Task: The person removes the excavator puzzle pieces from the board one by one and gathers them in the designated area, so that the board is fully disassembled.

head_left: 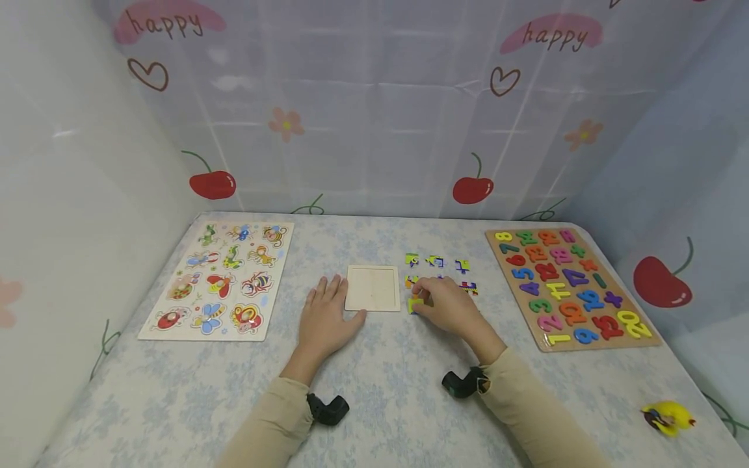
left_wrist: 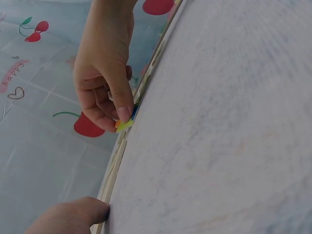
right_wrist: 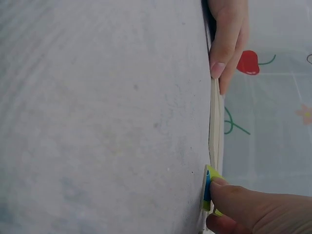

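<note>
A small square wooden puzzle frame (head_left: pixel 372 289) lies bare on the table in the middle. My left hand (head_left: pixel 329 318) rests flat at its left side, fingers straight, the thumb touching its lower left edge. To the frame's right my right hand (head_left: pixel 449 305) pinches a yellow-green puzzle piece (head_left: pixel 415 305) between thumb and fingers. In the right wrist view the held puzzle piece (right_wrist: pixel 208 187) shows blue and green and is tilted up at its edge. Several other colourful puzzle pieces (head_left: pixel 462 266) lie in rows around and beyond that hand, some partly hidden by it.
On the left lies an insect puzzle board (head_left: pixel 221 283). A wooden number board (head_left: pixel 570 292) with raised coloured numerals lies at the right. Near the right front edge sits a yellow toy (head_left: pixel 669 417). A printed curtain (head_left: pixel 374 130) hangs behind the table.
</note>
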Demonstrator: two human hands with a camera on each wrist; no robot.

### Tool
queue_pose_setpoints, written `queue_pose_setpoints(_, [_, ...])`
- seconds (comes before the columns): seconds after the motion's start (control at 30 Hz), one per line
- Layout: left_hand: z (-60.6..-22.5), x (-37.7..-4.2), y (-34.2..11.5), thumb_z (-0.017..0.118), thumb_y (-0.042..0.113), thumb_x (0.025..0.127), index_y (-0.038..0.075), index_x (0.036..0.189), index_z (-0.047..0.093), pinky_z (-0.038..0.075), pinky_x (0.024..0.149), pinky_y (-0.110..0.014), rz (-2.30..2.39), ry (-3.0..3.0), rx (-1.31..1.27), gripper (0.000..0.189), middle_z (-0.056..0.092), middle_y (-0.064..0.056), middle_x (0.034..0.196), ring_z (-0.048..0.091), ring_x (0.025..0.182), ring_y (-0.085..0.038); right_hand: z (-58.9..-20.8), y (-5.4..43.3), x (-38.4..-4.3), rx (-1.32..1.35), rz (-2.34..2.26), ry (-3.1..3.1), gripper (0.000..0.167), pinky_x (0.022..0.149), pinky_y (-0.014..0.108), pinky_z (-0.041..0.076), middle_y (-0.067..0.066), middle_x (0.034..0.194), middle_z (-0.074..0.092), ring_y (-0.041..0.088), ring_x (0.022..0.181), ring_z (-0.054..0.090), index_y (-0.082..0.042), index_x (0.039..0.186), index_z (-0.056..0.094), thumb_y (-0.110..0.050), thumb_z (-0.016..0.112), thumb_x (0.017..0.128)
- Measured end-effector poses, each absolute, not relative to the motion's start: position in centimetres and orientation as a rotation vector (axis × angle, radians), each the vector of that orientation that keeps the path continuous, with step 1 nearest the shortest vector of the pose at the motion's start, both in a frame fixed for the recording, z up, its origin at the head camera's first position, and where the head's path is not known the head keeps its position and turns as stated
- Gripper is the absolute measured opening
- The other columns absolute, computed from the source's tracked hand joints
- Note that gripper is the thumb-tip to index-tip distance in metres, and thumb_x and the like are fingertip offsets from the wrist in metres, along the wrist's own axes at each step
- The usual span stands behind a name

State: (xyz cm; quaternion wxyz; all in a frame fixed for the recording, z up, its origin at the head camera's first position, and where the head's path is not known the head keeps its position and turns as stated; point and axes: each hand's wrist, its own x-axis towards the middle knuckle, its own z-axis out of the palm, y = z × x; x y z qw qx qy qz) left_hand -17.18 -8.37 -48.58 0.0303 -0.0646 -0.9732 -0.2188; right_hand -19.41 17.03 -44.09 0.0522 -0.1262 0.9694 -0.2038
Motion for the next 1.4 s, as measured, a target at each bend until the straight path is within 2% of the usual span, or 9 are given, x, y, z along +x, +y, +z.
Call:
queue_pose_setpoints(0.6, [-48.5,-17.1,-8.3,0.056,0.057,0.090,0.010,0.154,0.036,0.014,0.125,-0.052,-0.664,-2.996,-0.195,0.083,0.030,-0.009,0.163,0.016,0.154,-0.032,-44.2,17.0,-18.9,-0.465,-0.557,3.038,0.020,0.067,0.031,0.046,-0.004,0.090,0.064,0.017,0.086,0.054,-0.020,0.102,0.070,-0.029,0.078,0.086])
queue_pose_setpoints(0.9, [-48.5,-17.0,-8.3,0.056,0.058,0.090,0.010,0.155,0.035,0.013,0.126,-0.051,-0.666,-3.003,-0.189,0.083,0.030,-0.008,0.163,0.015,0.155,-0.032,-44.2,16.6,-18.0,-0.465,-0.657,3.074,0.018,0.073,0.034,0.050,-0.002,0.095,0.068,0.018,0.090,0.058,-0.018,0.108,0.072,-0.029,0.066,0.094])
queue_pose_setpoints(1.17, [-48.6,-17.0,-8.2,0.054,0.059,0.091,0.011,0.155,0.034,0.012,0.126,-0.051,-0.660,-3.010,-0.190,0.083,0.028,-0.008,0.164,0.014,0.155,-0.031,-44.2,16.5,-17.0,-0.461,-0.695,3.128,0.019,0.076,0.036,0.046,-0.003,0.095,0.067,0.021,0.093,0.054,-0.019,0.108,0.071,-0.030,0.066,0.094])
queue_pose_setpoints(1.4, [-48.9,-17.2,-8.3,0.053,0.060,0.091,0.012,0.156,0.034,0.012,0.126,-0.051,-0.644,-3.007,-0.190,0.083,0.028,-0.007,0.164,0.014,0.155,-0.031,-44.7,16.6,-16.5,-0.502,-0.729,3.186,0.023,0.084,0.040,0.046,-0.001,0.100,0.067,0.022,0.095,0.053,-0.017,0.114,0.070,-0.028,0.066,0.094])
